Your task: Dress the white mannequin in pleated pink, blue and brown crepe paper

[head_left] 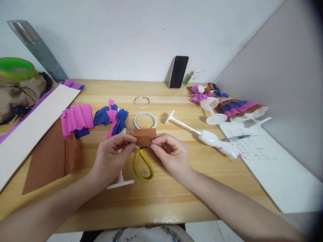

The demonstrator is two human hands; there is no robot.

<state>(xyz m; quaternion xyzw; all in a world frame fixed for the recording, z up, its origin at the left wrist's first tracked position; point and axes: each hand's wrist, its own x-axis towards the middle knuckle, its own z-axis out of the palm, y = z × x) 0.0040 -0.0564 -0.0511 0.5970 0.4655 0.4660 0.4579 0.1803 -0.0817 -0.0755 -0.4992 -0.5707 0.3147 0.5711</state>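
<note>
Over the table (161, 205), the left hand (109, 155) and right hand (175, 158) pinch 1 brown strip (144, 137) between their fingers (130, 148).

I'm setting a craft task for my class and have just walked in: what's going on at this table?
A person is pinching a small brown piece at both ends, left hand at one end and right hand at the other, above the wooden table. A white ring shows just beyond it, and a yellow loop handle on the near side. Pleated pink material lies to the left; a white figure lies on its side to the right.
</note>
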